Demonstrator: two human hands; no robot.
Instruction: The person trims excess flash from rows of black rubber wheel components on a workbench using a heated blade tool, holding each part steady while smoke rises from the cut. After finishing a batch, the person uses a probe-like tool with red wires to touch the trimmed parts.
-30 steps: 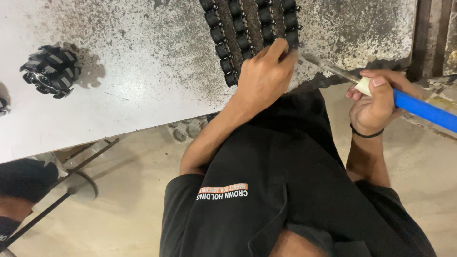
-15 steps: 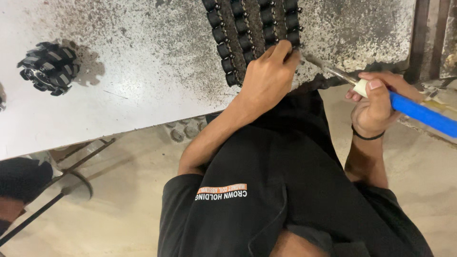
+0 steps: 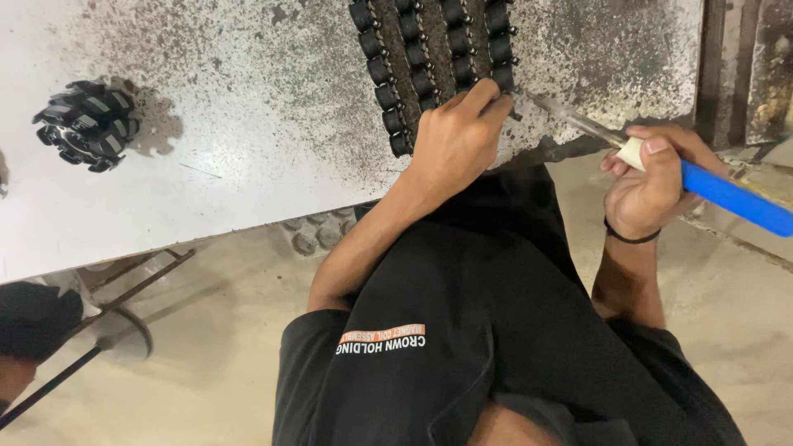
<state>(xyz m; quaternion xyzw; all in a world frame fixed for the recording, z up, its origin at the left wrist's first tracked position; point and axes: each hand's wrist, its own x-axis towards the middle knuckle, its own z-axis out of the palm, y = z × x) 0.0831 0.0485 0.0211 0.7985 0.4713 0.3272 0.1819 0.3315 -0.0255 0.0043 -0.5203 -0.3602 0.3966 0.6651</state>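
Note:
A black roller assembly [image 3: 429,49], made of rows of small black rollers on metal strips, lies on the white speckled table [image 3: 248,165]. My left hand [image 3: 454,140] rests on its near edge, with the fingertips pinched on the rightmost row. My right hand [image 3: 652,182] grips a screwdriver [image 3: 731,198] with a blue handle and a white collar. Its thin metal shaft [image 3: 570,120] runs left across the table edge to the rollers beside my left fingertips. My black shirt fills the lower middle of the view.
A black wheel with angled rollers [image 3: 87,124] stands on the table at the left. Several round rollers [image 3: 314,235] sit below the table edge. A metal stool frame [image 3: 116,322] and another person's dark shoe [image 3: 33,318] are at the lower left. A rusty metal frame [image 3: 727,66] borders the table's right.
The view has shifted a little. Both hands stay where they were, the left on the rollers and the right on the screwdriver.

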